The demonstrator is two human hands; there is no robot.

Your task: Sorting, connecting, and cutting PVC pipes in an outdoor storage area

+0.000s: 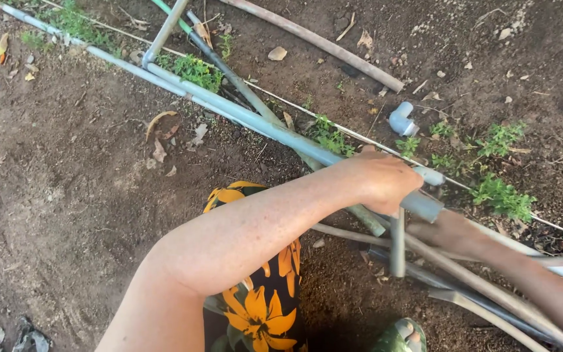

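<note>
The grey pipe (255,124) lies slantwise on the soil (66,195), and its near end carries a tee fitting (421,203). The left hand (380,179) is clamped over the pipe right at the fitting, fingers curled round it. A short stub (397,242) hangs down from the tee, just below that hand. The right arm (522,274) comes in from beyond the tee, blurred; its hand seems to meet the fitting from the far side, but I cannot tell whether it is closed on anything.

Judging from this, the step in hand looks like seating or turning the tee on the pipe end. The next move would call for holding the pipe still with the left hand while the other side is pushed or twisted squarely.

Beyond the tee, on the soil, lies a loose elbow fitting (402,119), near small weeds (500,195). Several thinner pipes (483,293) cross under the tee and crowd the space beneath it. A brown pipe (320,42) lies farther off. A flowered garment (262,306) sits below the left arm.
</note>
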